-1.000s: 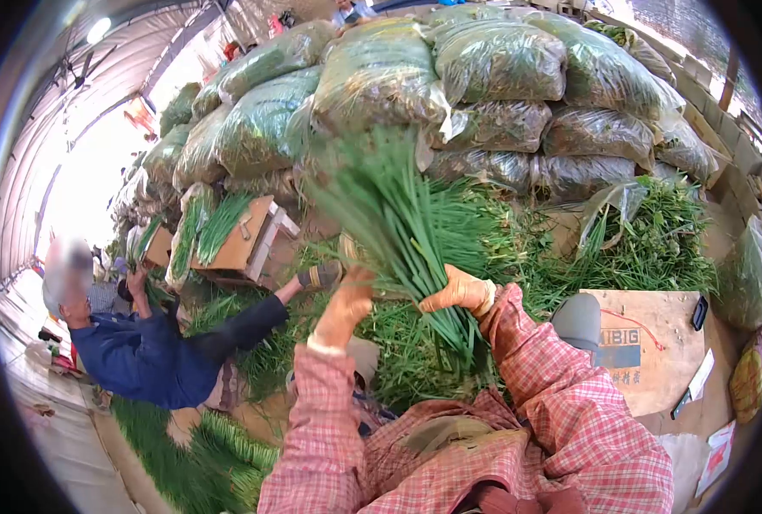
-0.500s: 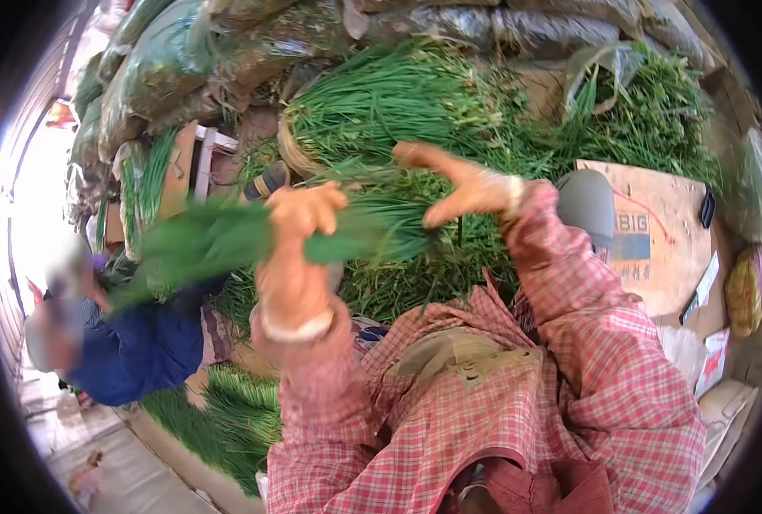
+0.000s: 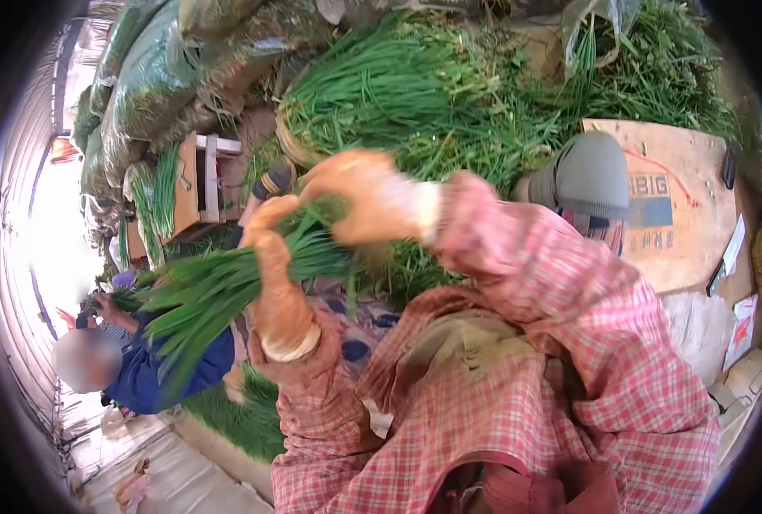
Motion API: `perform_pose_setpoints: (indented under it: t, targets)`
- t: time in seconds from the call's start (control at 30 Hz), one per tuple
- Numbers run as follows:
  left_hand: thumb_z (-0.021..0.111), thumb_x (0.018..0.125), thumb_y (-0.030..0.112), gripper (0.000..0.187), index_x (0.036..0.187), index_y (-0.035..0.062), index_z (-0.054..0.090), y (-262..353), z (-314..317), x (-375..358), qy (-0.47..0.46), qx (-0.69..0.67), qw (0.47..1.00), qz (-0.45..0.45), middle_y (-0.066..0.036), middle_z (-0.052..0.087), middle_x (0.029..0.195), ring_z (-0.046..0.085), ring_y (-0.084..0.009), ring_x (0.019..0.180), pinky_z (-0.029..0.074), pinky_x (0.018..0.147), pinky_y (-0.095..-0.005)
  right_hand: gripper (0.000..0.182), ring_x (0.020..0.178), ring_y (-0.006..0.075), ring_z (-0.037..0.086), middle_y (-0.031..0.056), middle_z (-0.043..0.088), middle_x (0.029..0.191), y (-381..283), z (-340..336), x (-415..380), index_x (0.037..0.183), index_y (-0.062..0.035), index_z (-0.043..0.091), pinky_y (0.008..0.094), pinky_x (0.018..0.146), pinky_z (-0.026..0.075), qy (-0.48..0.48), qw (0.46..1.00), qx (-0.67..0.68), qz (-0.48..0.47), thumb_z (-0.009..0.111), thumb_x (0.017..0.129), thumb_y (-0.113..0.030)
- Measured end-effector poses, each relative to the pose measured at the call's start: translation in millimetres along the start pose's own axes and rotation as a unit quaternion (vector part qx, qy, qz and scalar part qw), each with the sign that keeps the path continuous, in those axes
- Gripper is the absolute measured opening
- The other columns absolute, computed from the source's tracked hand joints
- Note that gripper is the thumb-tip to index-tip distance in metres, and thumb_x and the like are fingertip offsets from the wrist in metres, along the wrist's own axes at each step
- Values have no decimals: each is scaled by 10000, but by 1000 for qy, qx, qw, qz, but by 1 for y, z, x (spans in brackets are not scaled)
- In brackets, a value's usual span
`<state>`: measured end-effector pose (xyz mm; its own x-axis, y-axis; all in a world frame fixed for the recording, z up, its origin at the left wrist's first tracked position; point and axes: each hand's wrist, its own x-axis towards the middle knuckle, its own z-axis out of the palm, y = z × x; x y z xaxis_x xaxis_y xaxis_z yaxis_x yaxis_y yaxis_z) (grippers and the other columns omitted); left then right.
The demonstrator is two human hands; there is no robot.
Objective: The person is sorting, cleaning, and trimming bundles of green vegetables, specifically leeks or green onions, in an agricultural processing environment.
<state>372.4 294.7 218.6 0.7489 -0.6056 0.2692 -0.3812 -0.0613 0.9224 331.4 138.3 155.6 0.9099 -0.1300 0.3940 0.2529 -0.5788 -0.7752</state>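
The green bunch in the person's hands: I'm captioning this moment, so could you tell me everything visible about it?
The green bunch is many long, thin, leafy-looking strands, bright to deep green. It is held aloft, slanting across the left hand, which grips it partway along. The longer part fans out loosely and droops toward the picture's left; the shorter part reaches the right hand, where blur hides the exact contact.

Held green stalks [image 3: 209,287]: smooth, slight sheen. Sacks [image 3: 148,104]: clear plastic film, glossy, wrinkled. Printed board [image 3: 693,244]: wood, matt, lightly marked. Small stand [image 3: 188,184]: wood, matt. Right sleeve [image 3: 561,270]: woven checked cloth, matt, creased. Knee cover [image 3: 591,171]: grey cloth, matt.
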Motion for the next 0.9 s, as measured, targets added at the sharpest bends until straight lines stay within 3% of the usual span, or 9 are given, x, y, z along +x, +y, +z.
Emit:
perform_pose_setpoints:
  t: [0.03, 0.07, 0.13, 0.2, 0.43, 0.6, 0.67, 0.73, 0.9]
  targets:
    - [425, 920, 323, 342, 792, 9, 465, 15, 1, -8, 36, -72, 996, -40, -168, 541, 1056, 492, -242, 985, 353, 924, -383, 401, 1072, 266, 493, 91, 553, 1107, -12, 26, 10, 1001, -145, 620, 487, 920, 350, -110, 990, -73, 56, 579, 608, -217]
    - [405, 924, 343, 360, 710, 55, 375, 16, -12, -11, 6, -86, 995, 45, -164, 535, 1017, 478, -265, 1003, 355, 922, -398, 407, 1088, 268, 480, 85, 554, 1110, -9, 55, 7, 1007, -155, 611, 514, 919, 316, -115, 979, -161, 51, 602, 616, -265]
    - [376, 931, 366, 365, 688, 99, 320, 37, -24, -22, 83, -82, 985, 126, -106, 457, 850, 418, -247, 963, 286, 942, -418, 425, 1142, 256, 429, 63, 523, 1155, 14, 81, -2, 1019, -167, 611, 554, 909, 293, -248, 948, -159, 118, 614, 617, -302]
    - [411, 907, 404, 439, 598, 102, 329, 39, -45, -34, 85, -32, 987, 133, -89, 470, 670, 449, -242, 828, 333, 838, -400, 425, 1127, 264, 441, 42, 534, 1139, 27, 95, -21, 1025, -170, 607, 559, 905, 291, -296, 932, -69, 199, 614, 626, -317]
    - [438, 897, 400, 437, 587, 103, 357, 16, -58, -85, 107, -25, 994, 15, -59, 429, 585, 453, -227, 684, 372, 743, -380, 378, 894, 310, 575, 94, 625, 936, 62, 137, -76, 980, -154, 616, 479, 756, 436, -309, 910, 14, 276, 635, 647, -332]
    - [345, 944, 337, 377, 630, 131, 313, 4, -78, -87, 204, -184, 961, 28, -2, 328, 584, 412, -185, 635, 378, 777, -369, 447, 810, 198, 583, 122, 631, 872, 45, 115, -100, 1000, -55, 591, 336, 715, 462, -407, 849, 256, 219, 688, 684, -357]
    - [323, 953, 318, 363, 638, 138, 301, 5, -93, -84, 231, -251, 940, 12, 5, 300, 589, 384, -169, 614, 373, 788, -368, 485, 869, 229, 579, 144, 612, 921, 38, 114, -115, 1019, -32, 581, 345, 759, 451, -387, 851, 292, 202, 686, 680, -363]
    - [326, 953, 321, 367, 634, 143, 293, 7, -95, -84, 199, -216, 956, 8, 11, 293, 588, 337, -139, 589, 362, 745, -340, 525, 979, 273, 518, 156, 504, 1061, 31, 105, -125, 1072, -6, 520, 337, 819, 410, -395, 866, 232, 198, 690, 677, -306]
    - [349, 952, 304, 361, 633, 143, 294, 0, -92, -97, 175, -257, 951, -1, 20, 278, 576, 307, -121, 565, 338, 675, -311, 402, 828, 341, 580, 170, 606, 838, 50, 91, -122, 952, -71, 546, 418, 717, 447, -315, 907, 83, 267, 655, 654, -318]
